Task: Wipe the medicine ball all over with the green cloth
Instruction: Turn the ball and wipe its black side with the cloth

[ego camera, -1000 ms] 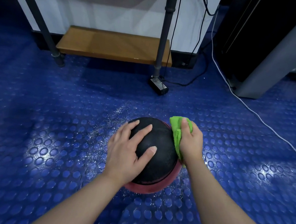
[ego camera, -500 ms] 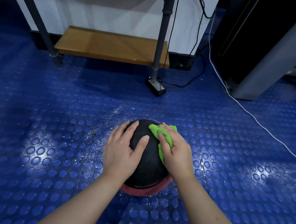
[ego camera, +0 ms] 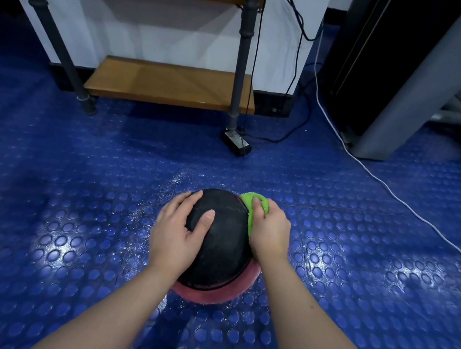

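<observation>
The round black rubber medicine ball (ego camera: pixel 221 241) with its pink lower half sits on the studded blue rubber floor mat (ego camera: pixel 79 192), straight below the person. The left hand (ego camera: pixel 179 233) lies spread and unclenched over its left flank, apparently to stop it rolling. The right hand (ego camera: pixel 270 235) presses the bunched green microfibre cloth (ego camera: pixel 250 205), fingers curled on it, against the upper right side.

- Dim room; white glare pools on the blue studded rubber floor (ego camera: pixel 46 240) to both sides of the hands.
- Corners darken; straight edges bow from wide-angle distortion.
- Focus is sharp throughout.
</observation>
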Motion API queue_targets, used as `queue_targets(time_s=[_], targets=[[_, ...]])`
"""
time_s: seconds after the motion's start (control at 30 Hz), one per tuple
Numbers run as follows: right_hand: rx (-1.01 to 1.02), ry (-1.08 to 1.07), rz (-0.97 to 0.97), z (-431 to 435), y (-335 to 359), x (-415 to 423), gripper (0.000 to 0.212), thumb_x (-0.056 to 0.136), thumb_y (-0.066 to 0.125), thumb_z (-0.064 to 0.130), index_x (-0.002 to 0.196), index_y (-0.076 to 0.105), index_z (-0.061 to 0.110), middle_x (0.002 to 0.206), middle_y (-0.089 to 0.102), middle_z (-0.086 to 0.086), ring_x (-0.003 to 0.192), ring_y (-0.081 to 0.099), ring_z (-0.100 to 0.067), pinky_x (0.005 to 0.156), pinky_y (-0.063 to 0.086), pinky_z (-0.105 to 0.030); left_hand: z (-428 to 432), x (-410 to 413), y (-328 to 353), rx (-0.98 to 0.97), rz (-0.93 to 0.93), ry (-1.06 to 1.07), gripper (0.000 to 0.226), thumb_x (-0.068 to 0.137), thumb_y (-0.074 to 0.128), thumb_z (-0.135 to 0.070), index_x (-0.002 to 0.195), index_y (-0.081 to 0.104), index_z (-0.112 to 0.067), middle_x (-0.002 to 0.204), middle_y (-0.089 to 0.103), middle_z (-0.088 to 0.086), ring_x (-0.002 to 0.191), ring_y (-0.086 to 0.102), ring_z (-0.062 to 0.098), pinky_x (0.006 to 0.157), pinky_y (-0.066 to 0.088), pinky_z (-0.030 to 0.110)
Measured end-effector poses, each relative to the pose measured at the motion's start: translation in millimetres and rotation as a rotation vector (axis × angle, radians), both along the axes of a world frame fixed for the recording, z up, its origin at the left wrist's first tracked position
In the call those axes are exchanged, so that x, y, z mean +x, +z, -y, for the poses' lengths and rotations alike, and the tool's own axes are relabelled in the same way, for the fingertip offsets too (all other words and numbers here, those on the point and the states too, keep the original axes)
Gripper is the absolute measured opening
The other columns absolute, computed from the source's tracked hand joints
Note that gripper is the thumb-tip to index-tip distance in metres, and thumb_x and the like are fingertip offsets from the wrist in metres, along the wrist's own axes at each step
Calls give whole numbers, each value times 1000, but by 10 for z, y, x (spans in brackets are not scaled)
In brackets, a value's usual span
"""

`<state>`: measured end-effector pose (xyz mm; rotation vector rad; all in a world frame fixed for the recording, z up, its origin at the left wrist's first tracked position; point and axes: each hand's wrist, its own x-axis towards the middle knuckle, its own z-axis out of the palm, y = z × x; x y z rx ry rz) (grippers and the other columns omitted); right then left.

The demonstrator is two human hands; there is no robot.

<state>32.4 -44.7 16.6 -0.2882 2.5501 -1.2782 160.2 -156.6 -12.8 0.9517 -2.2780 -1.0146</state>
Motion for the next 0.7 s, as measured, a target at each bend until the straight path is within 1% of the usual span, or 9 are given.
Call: queue_targets(time_s=[0.17, 0.3, 0.37, 0.4, 0.47, 0.5, 0.57, 0.63, 0.7], targets=[[83, 52, 200, -101, -145, -274, 40, 98, 43, 40, 122, 62, 14, 116, 64, -8, 109, 55, -29, 85, 41, -32, 68, 201, -60, 42, -92, -76, 57, 89, 43, -66, 136, 54, -37, 143, 47, -17, 136, 40, 6, 111, 38, 45], [-211, -23, 142, -130, 75, -184, 35, 97, 46, 41, 116, 66, 21, 111, 68, 2, 105, 60, -17, 90, 45, -31, 102, 252, -82, 40, -102, -96, 56, 90, 44, -65, 137, 54, -37, 143, 47, -17, 136, 40, 7, 112, 38, 44], [-324, 101, 38, -79, 235, 18, 31, 98, 45, 41, 118, 66, 28, 116, 65, 12, 111, 57, -7, 95, 41, -27, 93, 202, -66, 9, -81, -111, 57, 89, 44, -66, 137, 54, -36, 142, 48, -17, 134, 42, 6, 111, 38, 40], [-252, 217, -30, -33, 277, 129, 34, 98, 43, 43, 124, 62, 30, 125, 61, 13, 119, 52, -6, 103, 37, -28, 89, 181, -58, -17, -76, -134, 58, 89, 44, -68, 137, 54, -36, 141, 49, -17, 133, 43, 6, 110, 38, 38], [131, 452, -233, 74, 219, 314, 45, 98, 35, 50, 138, 49, 34, 148, 42, 10, 139, 33, -12, 116, 22, -39, 90, 155, -46, -83, -70, -193, 59, 90, 41, -70, 137, 54, -37, 138, 48, -21, 131, 45, 5, 108, 38, 31], [260, 488, -304, 101, 159, 341, 47, 98, 31, 51, 141, 44, 35, 153, 35, 10, 142, 27, -14, 117, 18, -43, 91, 153, -32, -103, -62, -218, 59, 89, 41, -70, 137, 53, -38, 137, 46, -25, 130, 44, 3, 107, 37, 28], [301, 428, -260, 130, 133, 277, 46, 99, 30, 50, 137, 49, 34, 149, 42, 7, 138, 35, -18, 113, 27, -43, 94, 155, -13, -122, -42, -245, 59, 89, 42, -68, 138, 52, -38, 137, 42, -28, 130, 42, 1, 106, 33, 25], [230, 293, -80, 145, 162, 129, 42, 99, 33, 46, 126, 58, 26, 133, 58, -1, 122, 50, -24, 97, 40, -37, 82, 172, -19, -129, -39, -250, 59, 88, 43, -67, 138, 53, -36, 138, 42, -26, 131, 42, 4, 108, 33, 28], [181, 201, 134, 153, 159, -53, 40, 99, 36, 40, 122, 61, 19, 127, 61, -7, 117, 53, -29, 90, 40, -34, 72, 233, -52, -143, -60, -273, 61, 89, 42, -68, 139, 53, -35, 142, 44, -21, 134, 42, 7, 112, 35, 34]])
